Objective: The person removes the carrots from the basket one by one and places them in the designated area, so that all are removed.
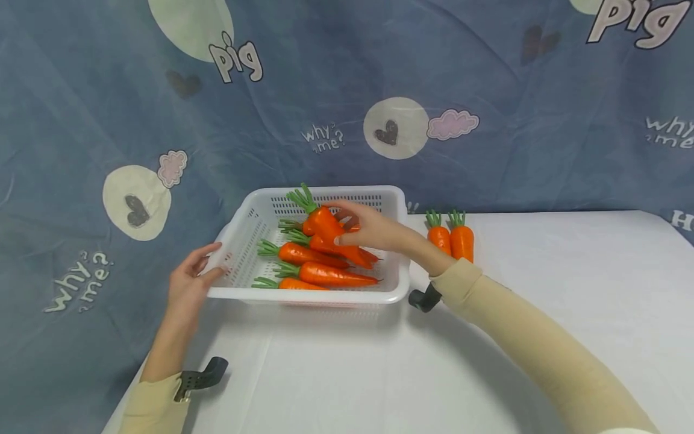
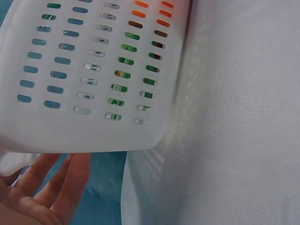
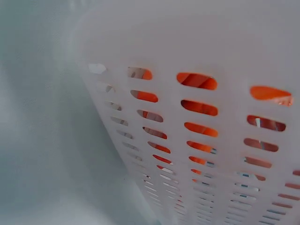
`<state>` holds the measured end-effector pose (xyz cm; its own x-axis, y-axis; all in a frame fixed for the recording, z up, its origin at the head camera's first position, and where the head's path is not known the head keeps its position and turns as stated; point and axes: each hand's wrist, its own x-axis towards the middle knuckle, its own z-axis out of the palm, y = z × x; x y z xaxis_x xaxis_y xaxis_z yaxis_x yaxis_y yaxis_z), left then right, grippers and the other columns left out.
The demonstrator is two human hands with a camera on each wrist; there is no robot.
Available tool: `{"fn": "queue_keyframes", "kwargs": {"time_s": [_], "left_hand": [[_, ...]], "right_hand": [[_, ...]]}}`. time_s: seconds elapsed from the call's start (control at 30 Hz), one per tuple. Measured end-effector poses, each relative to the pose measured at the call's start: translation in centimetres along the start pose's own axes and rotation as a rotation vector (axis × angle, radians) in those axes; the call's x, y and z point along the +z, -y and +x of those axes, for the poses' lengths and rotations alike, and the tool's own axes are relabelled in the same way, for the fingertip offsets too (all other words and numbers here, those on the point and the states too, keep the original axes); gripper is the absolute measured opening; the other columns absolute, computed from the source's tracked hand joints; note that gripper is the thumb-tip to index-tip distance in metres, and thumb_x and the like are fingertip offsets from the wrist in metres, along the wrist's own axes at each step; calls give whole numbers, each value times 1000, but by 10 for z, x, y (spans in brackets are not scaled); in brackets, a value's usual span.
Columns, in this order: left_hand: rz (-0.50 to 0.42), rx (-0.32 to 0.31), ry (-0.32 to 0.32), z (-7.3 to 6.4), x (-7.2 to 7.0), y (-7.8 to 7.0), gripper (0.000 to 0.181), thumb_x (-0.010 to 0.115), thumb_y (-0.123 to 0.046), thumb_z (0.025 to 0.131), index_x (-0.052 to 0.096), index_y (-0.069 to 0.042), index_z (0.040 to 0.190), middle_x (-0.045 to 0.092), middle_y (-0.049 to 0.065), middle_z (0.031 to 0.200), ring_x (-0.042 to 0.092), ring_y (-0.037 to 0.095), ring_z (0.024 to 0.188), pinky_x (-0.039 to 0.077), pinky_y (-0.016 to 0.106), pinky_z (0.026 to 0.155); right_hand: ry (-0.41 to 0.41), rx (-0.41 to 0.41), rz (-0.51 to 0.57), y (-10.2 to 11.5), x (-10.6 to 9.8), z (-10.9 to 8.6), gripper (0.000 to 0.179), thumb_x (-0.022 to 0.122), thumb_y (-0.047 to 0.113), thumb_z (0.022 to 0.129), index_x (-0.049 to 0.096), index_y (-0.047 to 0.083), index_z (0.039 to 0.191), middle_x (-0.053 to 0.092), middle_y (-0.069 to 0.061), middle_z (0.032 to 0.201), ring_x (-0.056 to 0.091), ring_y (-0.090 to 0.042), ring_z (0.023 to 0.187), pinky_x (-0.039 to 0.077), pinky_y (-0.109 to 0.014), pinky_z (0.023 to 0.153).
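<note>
Plainly, the writing is all on the blue cloth [image 1: 303, 72] behind the table: "pig" [image 1: 235, 58] at upper left and again, larger, at upper right, and "why? me?" at the left, near the middle and at the right, with part of another word, starting with an "H", cut off at the right edge. A white basket [image 1: 238, 293] with slotted walls stands on the white tabletop [image 1: 336, 367], and no lettering can be read on it. The left hand [image 1: 190, 280] grips the basket's left end, thumb on the rim and the other fingers only slightly bent beneath it. The right hand [image 1: 368, 226] is partly closed, pinching an orange carrot [image 1: 326, 224] between thumb and fingers over the inside of the basket, green stalks pointing up and to the left; whether this carrot touches those below is hard to tell. Under and beside it, other carrots [image 1: 331, 275] lie roughly side by side in the basket, stalks toward the left. Two more carrots [image 1: 462, 238] lie together on the tabletop to the basket's right, partly hidden by the right forearm. Each wrist wears a black mount [image 1: 203, 375].
</note>
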<state>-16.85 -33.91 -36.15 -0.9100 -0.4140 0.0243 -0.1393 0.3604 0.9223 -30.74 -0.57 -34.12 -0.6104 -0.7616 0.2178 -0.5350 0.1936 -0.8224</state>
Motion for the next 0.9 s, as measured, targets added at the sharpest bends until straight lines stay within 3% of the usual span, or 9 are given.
{"fn": "queue_keyframes", "kwargs": {"time_s": [0.23,0.4,0.73,0.9], "left_hand": [[16,3,4,1,-1,2,51,60,-10,94,51,-21,144,60,-1,126,53,14,110,41,29,83],[11,-2,14,1,-1,1,51,60,-10,94,51,-21,144,59,0,127,52,14,111,41,28,82],[40,23,25,0,0,3,52,60,-9,94,50,-17,145,57,8,131,54,13,107,44,22,78],[18,25,24,0,-2,6,52,60,-9,94,50,-18,145,58,4,129,53,13,108,43,23,79]], "right_hand": [[-91,10,113,2,-2,-3,74,71,8,87,37,20,151,54,-5,132,55,-22,114,51,-37,86],[-147,24,239,2,-4,-6,71,68,6,88,38,21,150,56,-10,123,60,-27,104,54,-49,73],[-192,68,302,-1,-1,-10,69,68,7,88,39,22,149,56,-11,124,61,-28,103,56,-43,72],[-238,51,325,1,-1,-10,67,67,10,89,40,22,148,57,-12,122,60,-29,102,55,-43,74]]}}
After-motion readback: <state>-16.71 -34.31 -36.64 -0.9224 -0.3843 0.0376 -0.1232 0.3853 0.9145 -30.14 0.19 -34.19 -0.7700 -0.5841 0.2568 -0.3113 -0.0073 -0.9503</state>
